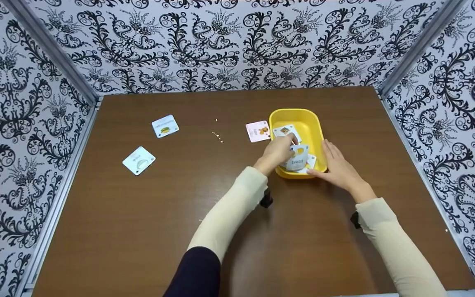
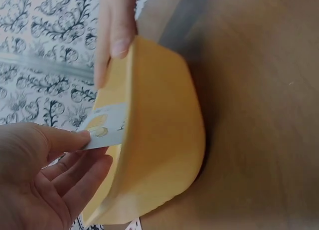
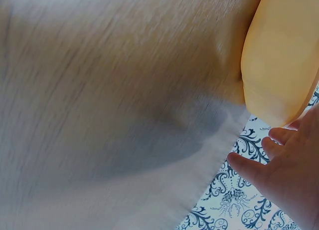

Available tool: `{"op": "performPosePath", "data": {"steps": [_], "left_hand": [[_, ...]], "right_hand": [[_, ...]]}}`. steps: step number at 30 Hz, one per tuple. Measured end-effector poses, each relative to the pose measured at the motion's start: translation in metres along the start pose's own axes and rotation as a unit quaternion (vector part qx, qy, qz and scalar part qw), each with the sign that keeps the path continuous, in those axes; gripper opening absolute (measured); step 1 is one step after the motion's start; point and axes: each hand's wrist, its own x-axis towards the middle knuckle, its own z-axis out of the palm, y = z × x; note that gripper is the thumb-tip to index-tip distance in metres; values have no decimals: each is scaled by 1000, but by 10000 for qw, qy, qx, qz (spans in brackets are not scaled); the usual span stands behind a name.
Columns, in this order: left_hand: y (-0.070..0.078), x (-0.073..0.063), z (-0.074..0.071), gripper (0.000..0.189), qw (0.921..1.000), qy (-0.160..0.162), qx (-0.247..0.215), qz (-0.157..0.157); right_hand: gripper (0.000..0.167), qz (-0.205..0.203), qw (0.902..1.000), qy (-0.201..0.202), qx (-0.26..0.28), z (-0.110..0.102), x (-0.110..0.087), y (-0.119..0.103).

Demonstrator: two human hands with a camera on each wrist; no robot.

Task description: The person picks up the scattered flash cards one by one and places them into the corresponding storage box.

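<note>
A yellow plastic bin (image 1: pixel 301 117) stands on the table right of centre in the head view, with several picture cards inside. One is a card with a picture (image 1: pixel 287 131) near its middle. My left hand (image 1: pixel 278 152) is over the bin and pinches a white card (image 1: pixel 297 159) printed "bread". The left wrist view shows the thumb on this card (image 2: pixel 107 125) at the bin's rim. My right hand (image 1: pixel 340 167) rests against the bin's right side, fingers extended, thumb near the front corner. In the right wrist view its fingers (image 3: pixel 281 135) touch the bin's wall.
A pink card (image 1: pixel 258 131) lies just left of the bin. Two pale cards, one with a burger-like picture (image 1: pixel 165 126) and one with a pale curved picture (image 1: pixel 139 160), lie farther left. Small crumbs (image 1: pixel 217 136) dot the brown table (image 1: pixel 159 214). Patterned walls enclose it.
</note>
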Motion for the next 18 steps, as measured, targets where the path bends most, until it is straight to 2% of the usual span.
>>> {"op": "performPosePath", "data": {"steps": [8, 18], "left_hand": [[4, -3, 9, 31, 9974, -271, 670, -12], [5, -3, 4, 41, 9922, -257, 1217, 62]], "right_hand": [[115, -92, 9999, 77, 30, 1, 0, 0], [116, -28, 10000, 34, -5, 0, -1, -1]]}}
